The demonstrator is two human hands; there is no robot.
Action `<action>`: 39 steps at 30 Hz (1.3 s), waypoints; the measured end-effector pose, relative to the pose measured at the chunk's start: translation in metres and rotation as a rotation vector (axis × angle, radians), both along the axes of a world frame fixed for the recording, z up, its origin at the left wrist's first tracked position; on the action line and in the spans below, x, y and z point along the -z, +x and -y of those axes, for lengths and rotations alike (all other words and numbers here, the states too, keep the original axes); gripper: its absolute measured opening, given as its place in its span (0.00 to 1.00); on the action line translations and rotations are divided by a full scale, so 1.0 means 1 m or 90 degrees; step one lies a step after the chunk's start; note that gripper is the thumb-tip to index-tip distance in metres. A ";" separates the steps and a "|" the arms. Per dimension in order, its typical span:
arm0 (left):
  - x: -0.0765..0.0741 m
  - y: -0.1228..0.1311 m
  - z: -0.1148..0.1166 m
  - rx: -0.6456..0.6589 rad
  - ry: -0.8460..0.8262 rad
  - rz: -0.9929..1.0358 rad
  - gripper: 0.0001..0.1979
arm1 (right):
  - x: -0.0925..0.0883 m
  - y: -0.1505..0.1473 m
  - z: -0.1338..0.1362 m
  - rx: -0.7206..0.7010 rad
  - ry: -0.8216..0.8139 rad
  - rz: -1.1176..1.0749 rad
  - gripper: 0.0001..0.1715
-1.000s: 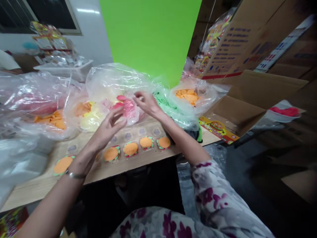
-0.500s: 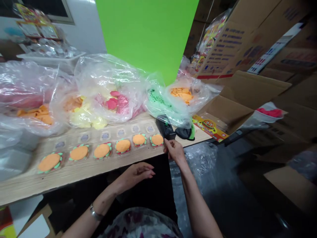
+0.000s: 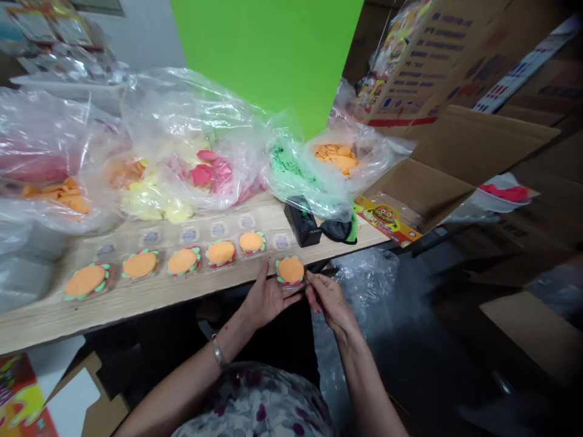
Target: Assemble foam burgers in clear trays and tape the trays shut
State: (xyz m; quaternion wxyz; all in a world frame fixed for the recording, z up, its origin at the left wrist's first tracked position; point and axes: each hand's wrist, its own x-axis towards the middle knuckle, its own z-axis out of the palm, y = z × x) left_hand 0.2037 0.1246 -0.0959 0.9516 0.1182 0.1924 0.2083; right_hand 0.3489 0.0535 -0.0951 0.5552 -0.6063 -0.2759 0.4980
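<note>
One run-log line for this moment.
left hand: open, beside round orange-topped burger in clear plastic case | right hand: at case's right edge | five similar burgers: row on pale wooden table

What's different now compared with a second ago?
The left hand and right hand have drawn back from the plastic bags. The rightmost burger has come nearer the person, out of its row, and now sits between them. The other five burgers and the bags stayed put.

You can read no word on the large carton (image 3: 421, 73) or the burger card (image 3: 387, 220), both beyond your right hand (image 3: 331, 298), because their print is too unclear.
</note>
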 end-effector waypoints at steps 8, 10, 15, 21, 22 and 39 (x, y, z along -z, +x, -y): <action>0.000 0.003 0.012 -0.020 -0.029 0.007 0.36 | -0.002 0.002 0.027 0.140 0.044 0.221 0.20; 0.001 -0.001 0.015 -0.016 -0.022 -0.006 0.35 | -0.003 0.005 0.027 0.158 0.096 0.253 0.25; 0.000 -0.008 0.022 0.040 -0.034 0.001 0.34 | -0.006 0.010 0.010 0.101 0.107 0.208 0.27; -0.008 -0.014 0.029 0.078 -0.073 -0.003 0.34 | -0.011 0.010 -0.013 -0.013 0.162 0.127 0.29; -0.010 -0.015 0.030 0.068 -0.085 -0.013 0.33 | -0.012 0.009 -0.013 -0.021 0.185 0.131 0.29; -0.011 -0.014 0.027 0.040 -0.075 0.064 0.35 | -0.009 0.019 0.025 -0.326 0.500 0.616 0.31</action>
